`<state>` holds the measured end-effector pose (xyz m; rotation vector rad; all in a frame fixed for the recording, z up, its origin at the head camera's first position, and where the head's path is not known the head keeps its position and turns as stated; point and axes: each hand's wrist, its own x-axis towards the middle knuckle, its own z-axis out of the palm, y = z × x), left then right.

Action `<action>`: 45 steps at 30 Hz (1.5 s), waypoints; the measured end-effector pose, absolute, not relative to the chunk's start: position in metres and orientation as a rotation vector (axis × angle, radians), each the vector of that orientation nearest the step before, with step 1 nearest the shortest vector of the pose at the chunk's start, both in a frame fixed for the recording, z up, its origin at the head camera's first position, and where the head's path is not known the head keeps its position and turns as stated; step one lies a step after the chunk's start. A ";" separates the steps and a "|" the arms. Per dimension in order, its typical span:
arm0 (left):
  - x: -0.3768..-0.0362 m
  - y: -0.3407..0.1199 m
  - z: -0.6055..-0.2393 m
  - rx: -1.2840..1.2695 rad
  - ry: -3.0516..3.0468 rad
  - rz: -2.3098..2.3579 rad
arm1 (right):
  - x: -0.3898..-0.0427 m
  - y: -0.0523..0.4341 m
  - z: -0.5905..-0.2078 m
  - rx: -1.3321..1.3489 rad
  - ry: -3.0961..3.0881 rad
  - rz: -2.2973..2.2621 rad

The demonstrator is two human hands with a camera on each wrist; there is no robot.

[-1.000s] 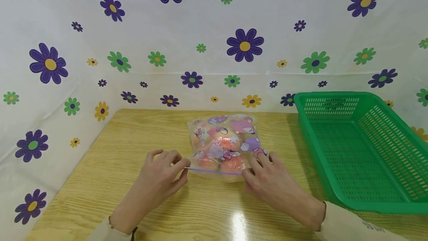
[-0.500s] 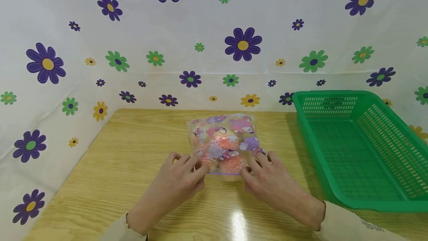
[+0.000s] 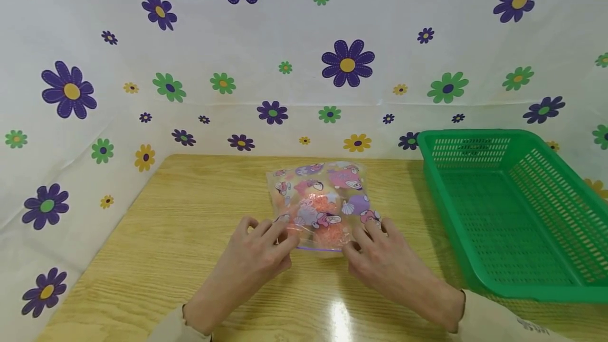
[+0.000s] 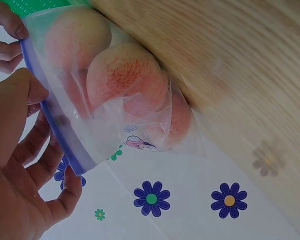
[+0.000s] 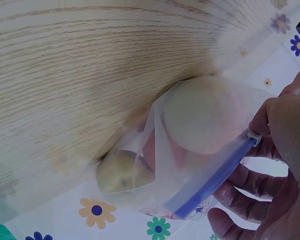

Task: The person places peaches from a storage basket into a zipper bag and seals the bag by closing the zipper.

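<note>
**Two hands on one bag**

My left hand (image 3: 256,257) and right hand (image 3: 385,263) each pinch the purple strip of one bag (image 3: 323,199), mid-table. I count three peaches (image 4: 125,82) inside. One green basket (image 3: 518,215) sits at 3 o'clock.

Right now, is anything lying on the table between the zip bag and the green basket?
Nothing visible: bare table separates the zip bag from the green basket. Both hands' fingers already pinch the bag's purple zip edge.

I see two bare hands, the left hand (image 3: 254,260) and right hand (image 3: 390,265). Cream sleeves cover both wrists. The right sleeve (image 3: 503,321) bears faint grey lettering.
</note>
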<state>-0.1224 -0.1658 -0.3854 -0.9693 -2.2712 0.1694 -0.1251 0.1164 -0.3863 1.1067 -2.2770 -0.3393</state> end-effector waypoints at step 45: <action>-0.120 -0.173 -0.392 -0.900 -2.353 0.100 | -0.120 0.130 -0.389 1.069 -2.337 -0.314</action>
